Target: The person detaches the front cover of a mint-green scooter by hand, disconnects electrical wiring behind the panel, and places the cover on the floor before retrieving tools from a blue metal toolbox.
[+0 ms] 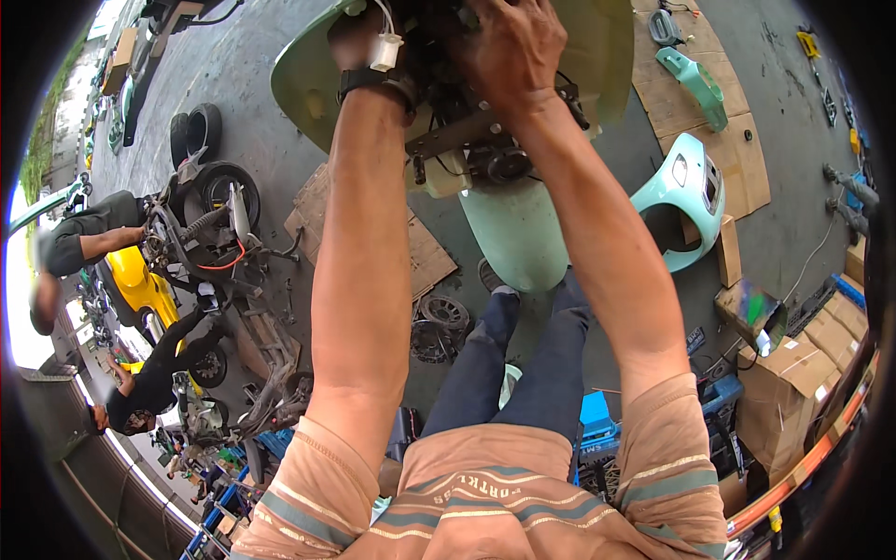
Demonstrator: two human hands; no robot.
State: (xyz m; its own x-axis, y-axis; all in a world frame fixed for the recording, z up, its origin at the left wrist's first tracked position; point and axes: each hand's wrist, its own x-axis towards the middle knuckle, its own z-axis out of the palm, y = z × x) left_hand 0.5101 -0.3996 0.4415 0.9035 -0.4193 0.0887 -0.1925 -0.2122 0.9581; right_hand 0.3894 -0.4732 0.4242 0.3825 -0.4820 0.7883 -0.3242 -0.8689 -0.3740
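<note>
Both my arms reach up to the underside of a pale green scooter body (313, 65) at the top. My left hand (359, 42), with a dark wrist strap, is blurred beside a white plug connector (385, 54) on wires; its fingers are hidden. My right hand (513, 56) is curled into the dark mechanism at the top edge, holding something I cannot make out. Between my forearms are a dark bracket (462, 131), a round dark part (507, 165) and a mint curved fender (509, 243) hanging above my legs.
At left, two co-workers (149, 397) (89, 243) work beside stripped scooters (215, 224) and a yellow body (135, 280). At right lie mint panels (691, 89) on cardboard (747, 177), plus boxes (793, 392). Wheels (443, 313) lie near my feet; another person's legs (845, 201) show far right.
</note>
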